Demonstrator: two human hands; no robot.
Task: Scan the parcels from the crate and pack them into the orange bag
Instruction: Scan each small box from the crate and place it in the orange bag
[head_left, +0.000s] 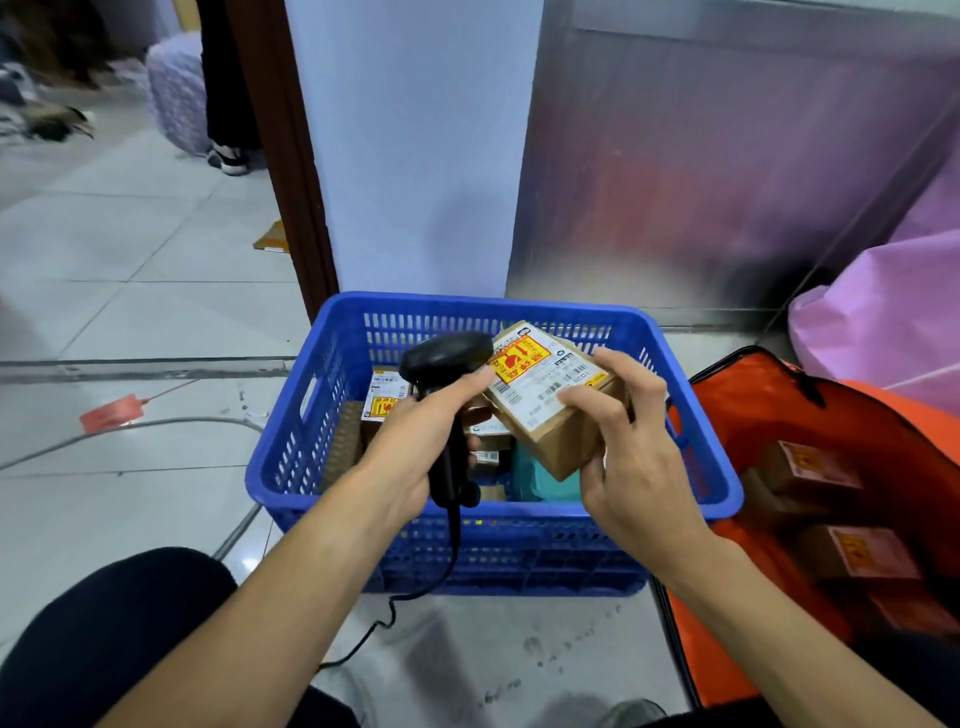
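A blue slatted crate (291, 457) stands on the floor in front of me with several parcels (385, 396) inside. My left hand (415, 441) grips a black barcode scanner (444, 358) above the crate, its head turned toward a cardboard parcel (550, 400). My right hand (623, 447) holds that parcel tilted, label side up, with a yellow-and-red sticker showing. The open orange bag (727, 395) lies to the right of the crate with several boxed parcels (810, 467) in it.
The scanner's black cable (415, 592) trails down over the crate front to the floor. A pink sack (883, 312) leans at the far right by a metal wall. A grey cable and a red tag (111, 413) lie on the tiles at left. Someone's shoe (228, 158) is far back.
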